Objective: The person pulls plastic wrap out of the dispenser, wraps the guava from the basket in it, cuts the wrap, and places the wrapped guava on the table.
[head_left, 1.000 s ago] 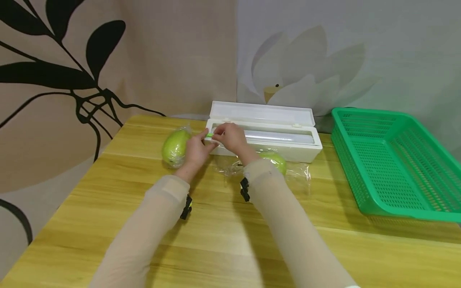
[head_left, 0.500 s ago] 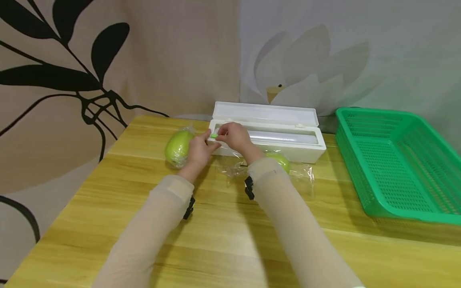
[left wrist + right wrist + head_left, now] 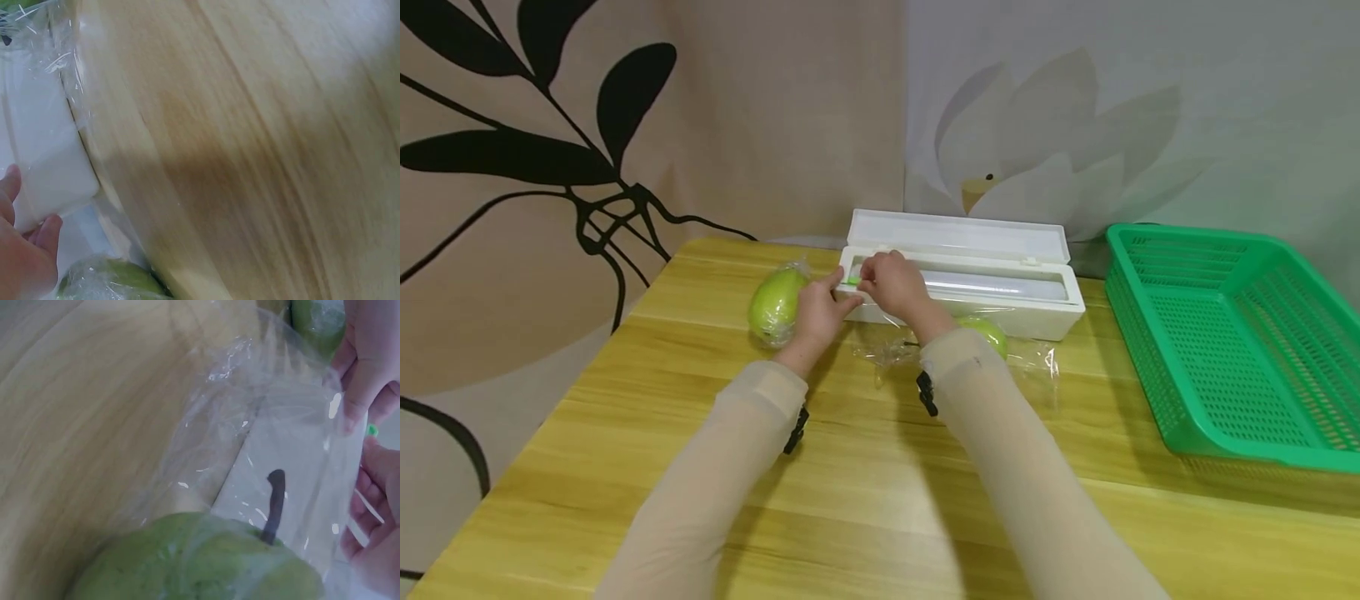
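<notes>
A white cling film box (image 3: 970,312) stands near the wall with its lid (image 3: 958,235) raised and a film roll (image 3: 992,285) inside. My left hand (image 3: 822,312) grips the box's left end, thumb toward the front face. My right hand (image 3: 897,285) pinches a small green slider (image 3: 853,282) at the left of the box's front edge; the slider is mostly hidden by fingers. In front of the box lies a green pear (image 3: 988,333) under loose clear film (image 3: 1033,367), its brown stem (image 3: 275,503) showing in the right wrist view. Left of my left hand sits a film-wrapped pear (image 3: 775,307).
On the right of the wooden table (image 3: 850,500) stands a green plastic basket (image 3: 1210,442) with slotted walls. Behind the table is a wall (image 3: 790,125) with plant and flower patterns. The right forearm passes over the loosely covered pear.
The whole scene shifts slightly right in the head view. Both hands stay at the box's left end, and the right fingers remain at the green slider with hardly any movement.
</notes>
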Available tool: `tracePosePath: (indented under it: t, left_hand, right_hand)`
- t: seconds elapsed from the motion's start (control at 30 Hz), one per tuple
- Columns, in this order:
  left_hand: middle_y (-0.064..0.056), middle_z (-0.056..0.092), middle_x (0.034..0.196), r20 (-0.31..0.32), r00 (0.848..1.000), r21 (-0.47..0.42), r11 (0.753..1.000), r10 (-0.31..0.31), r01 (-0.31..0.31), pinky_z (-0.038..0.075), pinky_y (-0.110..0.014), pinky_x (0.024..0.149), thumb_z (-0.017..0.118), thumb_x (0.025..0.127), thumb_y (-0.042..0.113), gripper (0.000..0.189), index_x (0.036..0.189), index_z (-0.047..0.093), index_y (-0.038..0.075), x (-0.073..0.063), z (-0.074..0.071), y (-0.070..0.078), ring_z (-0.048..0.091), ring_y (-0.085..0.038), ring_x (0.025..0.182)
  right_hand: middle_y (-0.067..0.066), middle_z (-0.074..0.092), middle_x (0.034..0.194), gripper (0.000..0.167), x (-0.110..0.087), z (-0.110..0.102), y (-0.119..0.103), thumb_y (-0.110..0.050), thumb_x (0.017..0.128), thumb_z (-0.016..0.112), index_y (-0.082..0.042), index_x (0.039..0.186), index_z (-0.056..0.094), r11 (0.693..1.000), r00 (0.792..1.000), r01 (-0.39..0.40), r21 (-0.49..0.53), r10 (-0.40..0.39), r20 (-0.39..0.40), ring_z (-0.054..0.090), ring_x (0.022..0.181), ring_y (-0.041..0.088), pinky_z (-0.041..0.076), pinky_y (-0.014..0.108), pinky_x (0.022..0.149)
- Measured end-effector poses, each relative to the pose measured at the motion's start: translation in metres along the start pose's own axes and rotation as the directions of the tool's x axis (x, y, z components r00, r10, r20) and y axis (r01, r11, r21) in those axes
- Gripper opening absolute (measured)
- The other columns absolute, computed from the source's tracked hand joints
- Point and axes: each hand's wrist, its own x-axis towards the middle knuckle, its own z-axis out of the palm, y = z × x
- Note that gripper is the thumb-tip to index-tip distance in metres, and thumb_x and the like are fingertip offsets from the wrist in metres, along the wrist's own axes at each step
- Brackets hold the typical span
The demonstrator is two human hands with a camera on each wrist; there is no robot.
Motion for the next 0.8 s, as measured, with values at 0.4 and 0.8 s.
tracePosePath:
  t: [0.4,0.8]
  left_hand:
    - [-0.02,0.066,0.11,-0.002,1.0,0.016,1.0,0.024,-0.024,0.037,-0.019,0.052,0.071,0.082,0.021,0.058,0.132,0.048,0.001,0.0,0.001,0.002,0.042,-0.01,0.056]
    - [-0.019,0.066,0.108,0.03,0.999,-0.008,1.0,-0.01,0.011,0.037,-0.018,0.052,0.07,0.083,0.022,0.06,0.135,0.046,0.002,-0.001,-0.002,0.001,0.043,-0.01,0.058]
  right_hand:
    - [0.008,0.067,0.106,0.022,-0.002,0.0,0.008,-0.024,0.091,0.061,-0.006,0.101,0.067,0.999,0.999,0.034,0.037,-0.033,-0.009,0.061,0.1,0.023,0.049,0.036,0.09]
    - [0.008,0.066,0.111,0.023,-0.007,-0.002,0.009,-0.024,0.09,0.063,-0.006,0.103,0.068,0.995,1.0,0.014,0.1,-0.011,-0.028,0.055,0.105,0.025,0.048,0.037,0.092]
